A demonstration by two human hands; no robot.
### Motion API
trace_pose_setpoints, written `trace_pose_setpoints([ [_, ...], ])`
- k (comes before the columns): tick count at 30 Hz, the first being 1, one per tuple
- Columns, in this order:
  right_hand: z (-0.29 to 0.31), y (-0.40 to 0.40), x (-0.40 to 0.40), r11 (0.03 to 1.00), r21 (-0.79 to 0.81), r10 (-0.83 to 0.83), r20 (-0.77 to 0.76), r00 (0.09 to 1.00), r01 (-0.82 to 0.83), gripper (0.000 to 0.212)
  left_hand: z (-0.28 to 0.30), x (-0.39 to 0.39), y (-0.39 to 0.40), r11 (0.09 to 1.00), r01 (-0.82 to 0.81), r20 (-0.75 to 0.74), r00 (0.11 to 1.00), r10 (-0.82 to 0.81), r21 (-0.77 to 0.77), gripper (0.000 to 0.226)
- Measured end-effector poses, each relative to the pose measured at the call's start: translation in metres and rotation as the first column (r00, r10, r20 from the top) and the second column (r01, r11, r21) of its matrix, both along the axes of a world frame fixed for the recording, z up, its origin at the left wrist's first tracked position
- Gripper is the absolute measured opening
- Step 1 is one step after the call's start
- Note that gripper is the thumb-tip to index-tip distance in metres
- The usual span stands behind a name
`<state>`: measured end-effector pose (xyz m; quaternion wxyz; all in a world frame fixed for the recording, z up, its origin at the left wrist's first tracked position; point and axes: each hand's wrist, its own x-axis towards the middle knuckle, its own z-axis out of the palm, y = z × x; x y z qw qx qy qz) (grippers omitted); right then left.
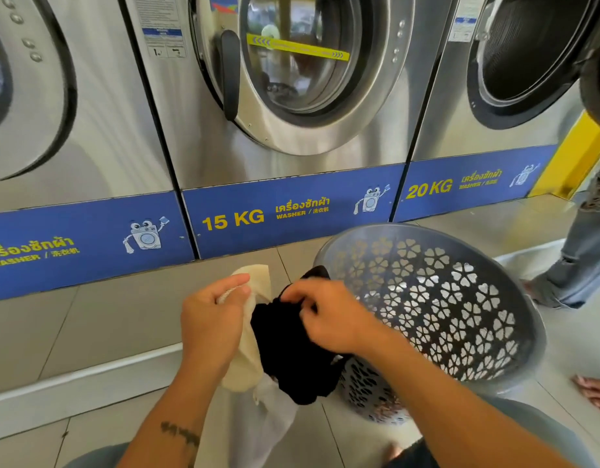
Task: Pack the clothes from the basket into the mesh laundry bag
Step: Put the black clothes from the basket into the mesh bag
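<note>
**Black garment going into the mesh bag**

Black cloth, a bunched garment (pixel 288 346), hangs between both hands beside the grey plastic basket (pixel 460 298), which lies tipped on the tiled floor (pixel 89 332) before the washers. The left hand (pixel 211 319) grips the cream rim of the mesh laundry bag (pixel 244 332), fingers curled round the fabric, apparently to hold the mouth up and open. The right hand (pixel 329 319) pinches the garment's upper edge, fingers bent onto it, seemingly feeding it down into that mouth. The garment's long axis runs roughly top to bottom, its lower end pointing down toward the bag's pale mesh (pixel 268 420), which trails onto the floor.
</note>
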<state>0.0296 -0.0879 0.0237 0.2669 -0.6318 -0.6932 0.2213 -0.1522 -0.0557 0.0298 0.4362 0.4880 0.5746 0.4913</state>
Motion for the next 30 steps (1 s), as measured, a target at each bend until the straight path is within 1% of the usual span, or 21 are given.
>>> trace_pose_setpoints([
  [1,0.004,0.002,0.014,0.997,0.030,-0.067,0.050,0.996,0.065,0.055,-0.001,0.003,0.000,1.000,0.003,-0.030,1.000,-0.003,0.007,0.018],
  [2,0.010,0.002,0.027,0.992,-0.011,-0.128,0.094,0.987,0.130,0.063,-0.002,0.006,0.000,1.000,0.006,-0.055,0.998,-0.005,0.011,0.018],
  [3,0.011,0.001,0.040,0.971,-0.145,-0.180,0.086,0.980,0.191,0.072,-0.003,0.008,-0.001,1.000,0.007,-0.075,0.997,-0.006,0.012,0.018],
  [4,0.011,-0.002,0.048,0.926,-0.321,-0.212,-0.004,0.977,0.200,0.079,-0.004,0.010,-0.001,1.000,0.006,-0.091,0.996,-0.005,0.015,0.018],
  [5,0.008,-0.006,0.053,0.867,-0.474,-0.245,-0.141,0.959,0.152,0.080,-0.004,0.011,-0.002,1.000,0.003,-0.105,0.995,-0.001,0.020,0.018],
  [6,0.002,-0.008,0.055,0.815,-0.573,-0.290,-0.269,0.918,0.090,0.073,-0.004,0.011,-0.003,1.000,0.002,-0.118,0.993,0.001,0.027,0.019],
  [7,-0.004,-0.009,0.055,0.787,-0.613,-0.336,-0.336,0.880,0.067,0.065,-0.004,0.011,-0.003,0.999,0.005,-0.131,0.991,0.000,0.040,0.019],
  [8,-0.010,-0.007,0.055,0.778,-0.621,-0.378,-0.343,0.860,0.095,0.056,-0.004,0.010,-0.004,0.998,0.010,-0.144,0.990,-0.002,0.054,0.019],
  [9,-0.015,-0.005,0.056,0.786,-0.602,-0.403,-0.331,0.853,0.138,0.047,-0.004,0.010,-0.004,0.998,0.016,-0.156,0.988,-0.005,0.067,0.018],
  [11,-0.018,0.002,0.055,0.827,-0.507,-0.421,-0.274,0.865,0.242,0.031,-0.004,0.010,-0.005,0.997,0.022,-0.182,0.983,-0.008,0.073,0.016],
  [12,-0.018,0.003,0.053,0.853,-0.441,-0.404,-0.217,0.889,0.280,0.028,-0.003,0.011,-0.005,0.997,0.022,-0.196,0.981,-0.008,0.070,0.016],
  [14,-0.014,-0.001,0.042,0.907,-0.246,-0.359,-0.027,0.933,0.342,0.033,-0.004,0.012,-0.004,0.997,0.022,-0.216,0.976,-0.006,0.070,0.015],
  [15,-0.011,-0.007,0.033,0.934,-0.117,-0.332,0.067,0.941,0.338,0.035,-0.004,0.012,-0.004,0.997,0.022,-0.220,0.976,-0.006,0.074,0.015],
  [16,-0.007,-0.012,0.023,0.953,0.000,-0.300,0.121,0.946,0.302,0.034,-0.004,0.012,-0.003,0.997,0.023,-0.220,0.975,-0.006,0.076,0.016],
  [18,-0.002,-0.023,0.003,0.971,0.153,-0.206,0.127,0.970,0.186,0.031,-0.001,0.014,-0.004,0.996,0.024,-0.206,0.979,-0.005,0.090,0.016],
  [20,0.001,-0.031,-0.015,0.968,0.225,-0.131,0.078,0.988,0.111,0.030,0.004,0.016,-0.006,0.992,0.035,-0.177,0.984,-0.013,0.120,0.015],
  [23,-0.009,-0.035,-0.040,0.960,0.254,-0.093,-0.092,0.991,0.114,0.029,0.010,0.016,-0.009,0.987,0.062,-0.127,0.991,-0.043,0.148,0.017],
  [25,-0.019,-0.033,-0.051,0.968,0.216,-0.084,-0.199,0.976,0.127,0.024,0.011,0.013,-0.010,0.981,0.081,-0.114,0.992,-0.061,0.175,0.019],
  [26,-0.024,-0.032,-0.054,0.977,0.190,-0.049,-0.225,0.973,0.094,0.019,0.012,0.012,-0.011,0.977,0.087,-0.101,0.993,-0.068,0.193,0.020],
  [28,-0.031,-0.030,-0.060,0.993,0.108,0.064,-0.210,0.976,-0.042,0.017,0.013,0.010,-0.014,0.969,0.100,-0.054,0.994,-0.090,0.225,0.023],
  [30,-0.036,-0.027,-0.063,0.988,-0.030,0.148,-0.118,0.982,-0.153,0.022,0.014,0.009,-0.016,0.965,0.111,-0.014,0.994,-0.111,0.238,0.023],
])
